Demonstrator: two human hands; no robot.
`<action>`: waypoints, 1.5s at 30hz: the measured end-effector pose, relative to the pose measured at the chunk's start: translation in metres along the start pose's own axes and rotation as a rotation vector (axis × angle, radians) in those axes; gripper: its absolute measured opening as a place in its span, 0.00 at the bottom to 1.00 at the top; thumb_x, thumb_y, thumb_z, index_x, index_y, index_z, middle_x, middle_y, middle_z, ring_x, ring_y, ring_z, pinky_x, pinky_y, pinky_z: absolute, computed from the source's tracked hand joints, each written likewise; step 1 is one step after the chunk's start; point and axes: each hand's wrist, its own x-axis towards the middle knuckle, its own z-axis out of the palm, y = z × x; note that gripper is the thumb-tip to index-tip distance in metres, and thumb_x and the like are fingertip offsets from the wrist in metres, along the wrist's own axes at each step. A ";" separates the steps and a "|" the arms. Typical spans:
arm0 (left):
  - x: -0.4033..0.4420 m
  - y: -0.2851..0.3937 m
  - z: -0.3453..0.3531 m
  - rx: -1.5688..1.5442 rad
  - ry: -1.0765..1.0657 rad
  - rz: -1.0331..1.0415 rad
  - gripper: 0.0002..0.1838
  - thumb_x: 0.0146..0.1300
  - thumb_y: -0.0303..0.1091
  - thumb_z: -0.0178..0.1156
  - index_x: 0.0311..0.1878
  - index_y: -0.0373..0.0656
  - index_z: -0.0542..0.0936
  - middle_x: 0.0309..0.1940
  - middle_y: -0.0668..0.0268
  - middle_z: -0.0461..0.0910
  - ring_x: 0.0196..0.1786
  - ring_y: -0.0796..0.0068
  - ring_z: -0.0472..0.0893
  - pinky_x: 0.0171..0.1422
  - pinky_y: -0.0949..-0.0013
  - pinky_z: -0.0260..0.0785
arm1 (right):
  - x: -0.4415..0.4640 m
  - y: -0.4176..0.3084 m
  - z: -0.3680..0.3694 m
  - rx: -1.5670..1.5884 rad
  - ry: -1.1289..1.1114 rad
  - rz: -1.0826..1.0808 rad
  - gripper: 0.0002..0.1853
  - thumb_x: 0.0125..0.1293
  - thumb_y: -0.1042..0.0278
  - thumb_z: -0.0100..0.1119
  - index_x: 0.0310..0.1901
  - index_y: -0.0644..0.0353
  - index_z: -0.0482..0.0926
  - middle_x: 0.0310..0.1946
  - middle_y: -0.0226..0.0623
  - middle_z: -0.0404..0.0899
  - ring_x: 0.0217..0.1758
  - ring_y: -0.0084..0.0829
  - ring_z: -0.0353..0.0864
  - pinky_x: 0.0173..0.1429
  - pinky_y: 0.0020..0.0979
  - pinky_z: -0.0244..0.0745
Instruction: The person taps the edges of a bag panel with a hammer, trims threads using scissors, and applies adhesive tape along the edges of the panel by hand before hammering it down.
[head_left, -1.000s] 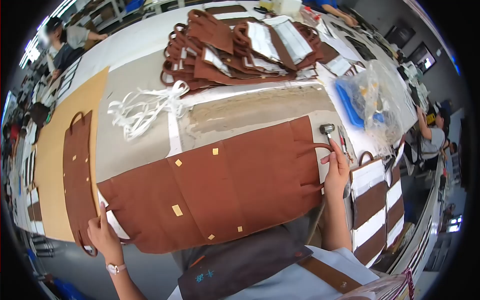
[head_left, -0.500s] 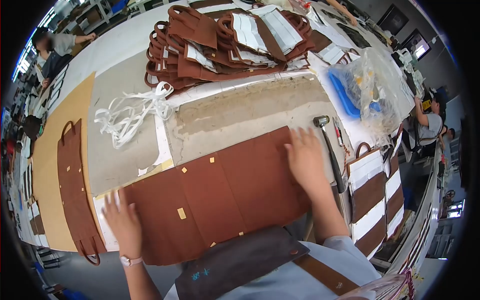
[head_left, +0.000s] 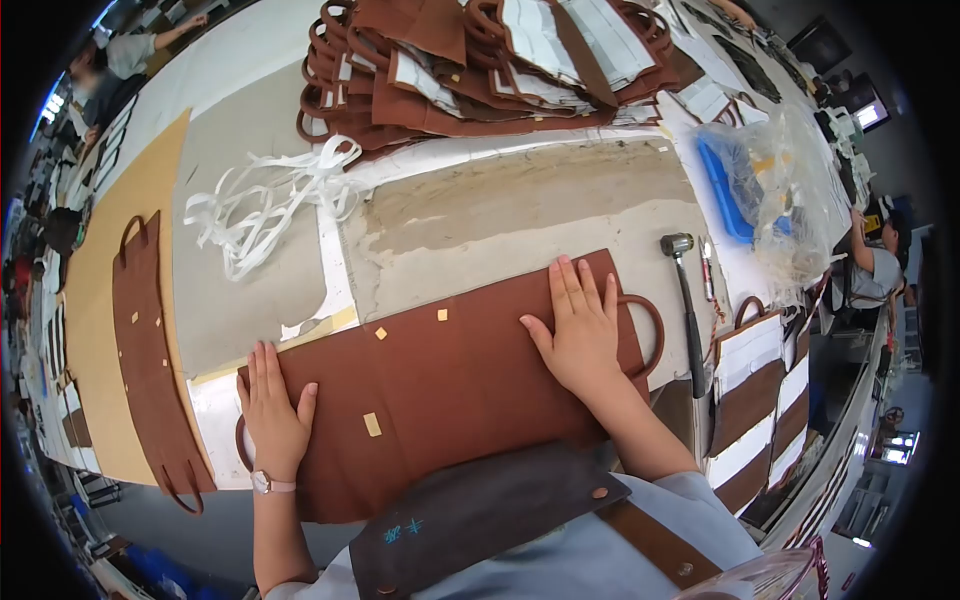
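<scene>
A wide brown bag panel (head_left: 460,390) with small yellowish tape pieces on it lies flat before me, its lower part hidden behind my apron. My left hand (head_left: 275,415) rests flat on the panel's left end, fingers stretched out. On the right end my right hand (head_left: 578,335) lies palm down, fingers extended and thumb apart. A curved brown handle (head_left: 655,335) sticks out past the right edge, and part of another handle (head_left: 241,440) shows beside my left wrist. Neither hand grasps anything.
A heap of brown bag pieces (head_left: 420,115) is at the back. White strips (head_left: 265,215) lie tangled at left, near another brown panel (head_left: 145,340). A hammer (head_left: 686,300), a red pen-like tool (head_left: 708,270) and a blue tray (head_left: 725,190) are at right. Other people work around.
Both hands have moved inward and come down flat on the panel. The handles at its two ends now show. The view has shifted slightly.
</scene>
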 end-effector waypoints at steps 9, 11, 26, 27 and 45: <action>0.001 -0.029 0.000 0.024 -0.044 -0.093 0.43 0.69 0.56 0.55 0.76 0.34 0.57 0.76 0.49 0.59 0.79 0.49 0.57 0.79 0.41 0.47 | 0.003 0.009 0.008 -0.001 -0.002 0.045 0.39 0.69 0.46 0.57 0.73 0.65 0.61 0.75 0.48 0.61 0.79 0.51 0.54 0.80 0.60 0.39; -0.003 -0.038 0.002 0.031 -0.045 -0.137 0.42 0.70 0.56 0.54 0.76 0.34 0.57 0.76 0.50 0.58 0.79 0.50 0.56 0.78 0.40 0.47 | 0.001 0.018 0.011 -0.027 0.028 0.042 0.39 0.71 0.47 0.55 0.74 0.65 0.60 0.75 0.48 0.59 0.80 0.52 0.52 0.79 0.60 0.39; 0.007 -0.094 0.013 -0.632 0.183 -0.250 0.14 0.63 0.29 0.66 0.52 0.40 0.81 0.44 0.61 0.80 0.44 0.69 0.80 0.49 0.69 0.74 | -0.034 0.091 -0.014 -0.208 0.177 0.264 0.12 0.65 0.69 0.59 0.47 0.66 0.81 0.58 0.46 0.77 0.69 0.53 0.67 0.70 0.53 0.61; 0.013 -0.103 0.026 -0.713 0.212 -0.243 0.13 0.61 0.30 0.68 0.48 0.40 0.82 0.38 0.64 0.79 0.39 0.72 0.78 0.45 0.70 0.72 | -0.033 0.090 -0.016 -0.168 0.206 0.265 0.10 0.62 0.71 0.60 0.44 0.66 0.81 0.54 0.46 0.79 0.66 0.52 0.70 0.67 0.51 0.64; -0.009 -0.121 -0.121 -0.966 0.362 -0.193 0.03 0.68 0.21 0.59 0.42 0.37 0.80 0.36 0.70 0.80 0.42 0.82 0.77 0.52 0.77 0.68 | -0.038 0.076 -0.127 0.187 0.574 0.092 0.06 0.67 0.75 0.59 0.44 0.63 0.80 0.33 0.42 0.81 0.39 0.45 0.79 0.64 0.45 0.66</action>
